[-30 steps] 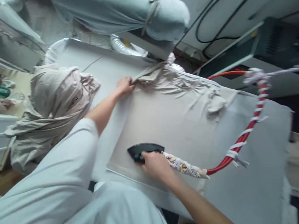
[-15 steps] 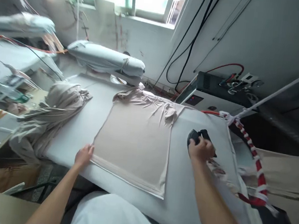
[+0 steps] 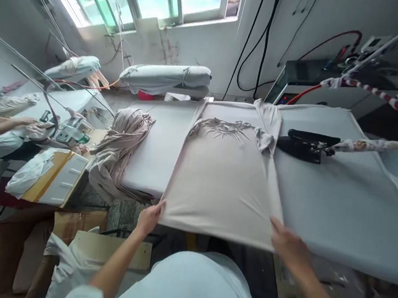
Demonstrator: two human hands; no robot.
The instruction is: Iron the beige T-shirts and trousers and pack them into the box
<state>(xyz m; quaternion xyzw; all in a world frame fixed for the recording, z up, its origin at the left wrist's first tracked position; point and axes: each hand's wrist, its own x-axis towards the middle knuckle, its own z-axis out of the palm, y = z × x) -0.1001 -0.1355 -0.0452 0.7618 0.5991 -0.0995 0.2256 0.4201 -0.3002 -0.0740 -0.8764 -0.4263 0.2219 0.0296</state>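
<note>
Both arms reached forward from the bottom corners of the view, one on each side of the person's belly. The left hand (image 3: 149, 218) pinched the near left corner of a beige garment (image 3: 223, 185), with its fingers closed on the cloth. The right hand (image 3: 290, 244) was a little blurry, but its fingers gripped the near right edge. The hands were well apart, and the cloth was pulled almost flat between them. The garment lay on a pale ironing table (image 3: 324, 205), and its near end stuck out past the front edge. Its far end was bunched up in small folds. A black iron (image 3: 300, 149) lay on the table just right of the garment, near its far end. A heap of beige cloth (image 3: 121, 141) hung over the table's left end.
</note>
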